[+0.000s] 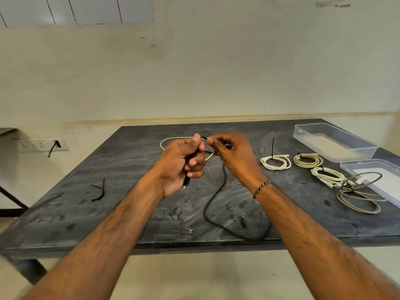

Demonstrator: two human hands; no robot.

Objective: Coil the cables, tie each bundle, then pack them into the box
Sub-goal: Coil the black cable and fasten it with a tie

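Head view: on the dark scuffed table (86, 213), the thin black cable (213, 204) trailing toward six o'clock could slip its loop if tension drops, since the left hand (181, 163) curls around its plug end while the right hand (232, 156) pinches it at twelve o'clock.

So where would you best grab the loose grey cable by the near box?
Judging by its pose, pinch the loose grey cable from above at its near loops, which lie flat on the table; its far end drapes over the near box.
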